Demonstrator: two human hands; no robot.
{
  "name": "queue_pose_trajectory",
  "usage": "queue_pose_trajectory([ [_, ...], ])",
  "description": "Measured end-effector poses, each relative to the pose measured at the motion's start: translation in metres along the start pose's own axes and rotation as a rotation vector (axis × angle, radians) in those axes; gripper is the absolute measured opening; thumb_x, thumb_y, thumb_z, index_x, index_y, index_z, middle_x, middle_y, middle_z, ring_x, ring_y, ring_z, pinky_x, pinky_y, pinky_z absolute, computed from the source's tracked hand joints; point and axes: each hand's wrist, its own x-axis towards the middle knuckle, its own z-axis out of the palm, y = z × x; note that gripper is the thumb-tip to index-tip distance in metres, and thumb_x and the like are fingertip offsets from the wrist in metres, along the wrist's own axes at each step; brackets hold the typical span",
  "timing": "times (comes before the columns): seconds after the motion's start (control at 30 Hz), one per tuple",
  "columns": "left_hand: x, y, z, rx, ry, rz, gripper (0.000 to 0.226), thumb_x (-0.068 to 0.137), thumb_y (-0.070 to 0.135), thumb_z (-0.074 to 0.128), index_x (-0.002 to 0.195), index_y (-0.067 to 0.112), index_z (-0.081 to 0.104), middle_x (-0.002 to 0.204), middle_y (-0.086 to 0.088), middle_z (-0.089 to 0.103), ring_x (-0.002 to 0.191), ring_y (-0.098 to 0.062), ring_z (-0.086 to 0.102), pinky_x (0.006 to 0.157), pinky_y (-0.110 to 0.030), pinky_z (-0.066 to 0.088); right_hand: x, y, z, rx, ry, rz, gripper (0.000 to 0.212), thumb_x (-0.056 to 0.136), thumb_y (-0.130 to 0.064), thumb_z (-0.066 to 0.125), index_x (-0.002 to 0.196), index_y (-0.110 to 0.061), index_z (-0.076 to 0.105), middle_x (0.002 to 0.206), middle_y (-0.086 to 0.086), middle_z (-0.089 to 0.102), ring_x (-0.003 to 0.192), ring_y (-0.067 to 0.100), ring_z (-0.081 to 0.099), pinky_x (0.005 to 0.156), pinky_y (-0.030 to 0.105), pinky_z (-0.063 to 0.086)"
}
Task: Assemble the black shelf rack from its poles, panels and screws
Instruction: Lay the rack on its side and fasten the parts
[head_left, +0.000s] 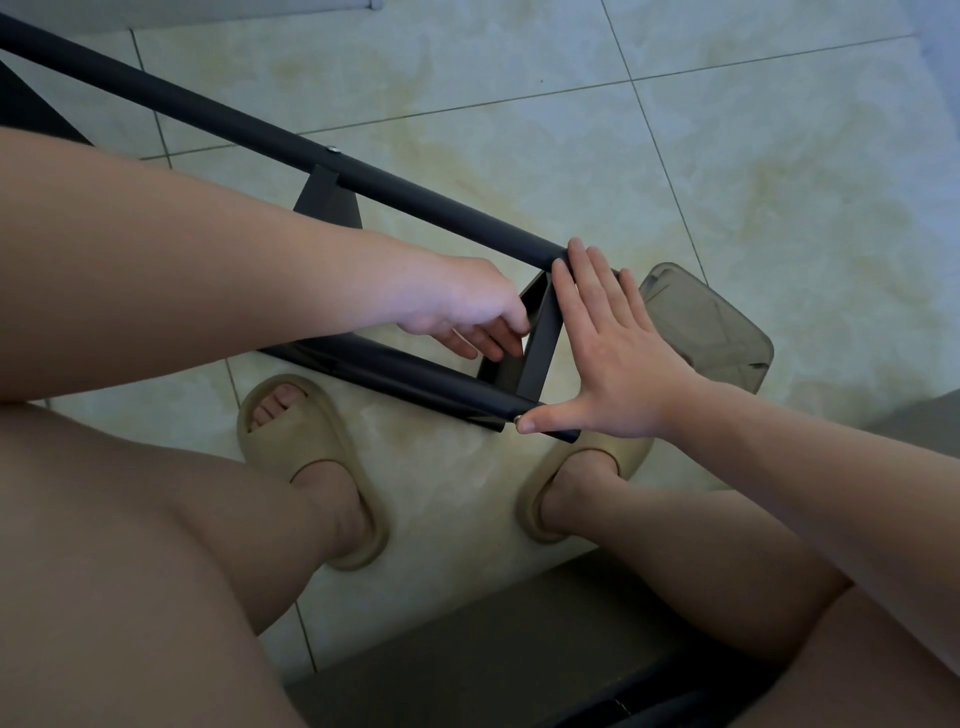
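As right hand spans the poles, left hand pinches the panel.

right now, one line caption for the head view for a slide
Right hand spans two black poles, thumb on a screw, while the left hand holds the panel between them.

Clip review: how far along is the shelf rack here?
Done: the upper black metal pole carries a seated silver screw. In hand: left hand holds the black end panel; right hand, by thumb, presses a second screw at the lower black pole. Left: tightening it; further shelves unseen.
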Motion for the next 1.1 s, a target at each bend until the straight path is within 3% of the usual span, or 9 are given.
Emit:
queue_pose_trajectory([
  [0.47,0.002,-0.003,0.002,-0.055,-0.033,-0.016,0.015,0.102,0.021,0.052,0.093,0.015,0.062,0.069,0.005,0.074,0.076,-0.013,0.068,0.075,-0.029,0.05,0.0,-0.001,0.0,-0.002,-0.004,-0.001,0.149,0.057,-0.104,0.033,0.159,-0.006,-0.017,0.165,0.012,-0.029,0.152,0.025,-0.028,0.121,0.039,-0.02],
  [1.1,0.001,-0.007,-0.017,0.181,-0.149,0.08,0.024,0.101,0.009,0.047,0.085,0.012,0.064,0.082,-0.001,0.076,0.081,-0.016,0.069,0.075,-0.028,0.048,0.001,-0.001,-0.002,0.0,-0.012,-0.003,0.15,0.057,-0.104,0.034,0.159,-0.007,-0.019,0.164,0.012,-0.031,0.152,0.025,-0.029,0.122,0.041,-0.02],
])
